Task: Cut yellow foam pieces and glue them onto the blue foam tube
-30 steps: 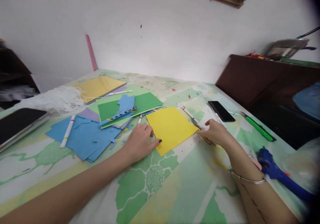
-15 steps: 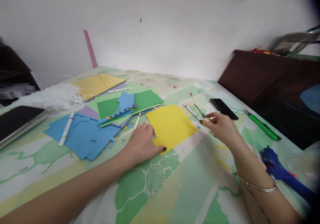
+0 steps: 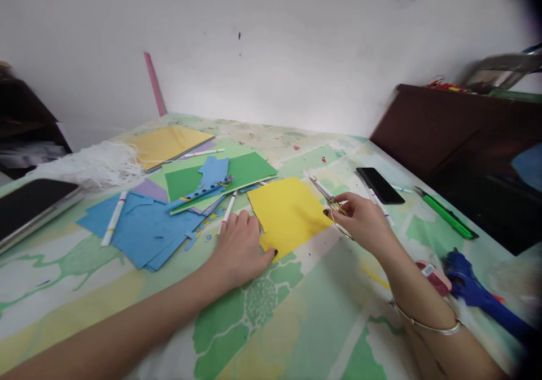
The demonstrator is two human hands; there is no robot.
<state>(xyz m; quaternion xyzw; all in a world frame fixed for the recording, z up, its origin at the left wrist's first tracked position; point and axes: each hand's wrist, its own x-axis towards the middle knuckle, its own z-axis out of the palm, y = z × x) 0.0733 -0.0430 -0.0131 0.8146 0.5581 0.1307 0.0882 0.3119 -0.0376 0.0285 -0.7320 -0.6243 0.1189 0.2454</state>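
My left hand (image 3: 239, 248) rests at the lower left edge of a square of yellow paper (image 3: 288, 210), its thumb spread out against the near corner. The fingers lie bent beside the sheet, close to a white marker (image 3: 229, 210). My right hand (image 3: 359, 220) is closed around a pair of scissors (image 3: 329, 195) with gold-coloured handles. Their blades look together and point up and left, over another white marker (image 3: 314, 179) beyond the right edge of the yellow paper. Part of the handles is hidden by my fingers.
Blue paper (image 3: 148, 233), green paper (image 3: 249, 168) and a dotted blue strip (image 3: 203, 191) lie left. White string (image 3: 93, 162) is behind a dark-topped device (image 3: 34, 205). At right are a phone (image 3: 380, 185), green cutter (image 3: 449, 216), pink object (image 3: 434, 277) and blue glue gun (image 3: 470, 278).
My right hand has moved left with the scissors, toward the yellow paper, uncovering a marker by the phone and the pink object. My left hand has barely moved.
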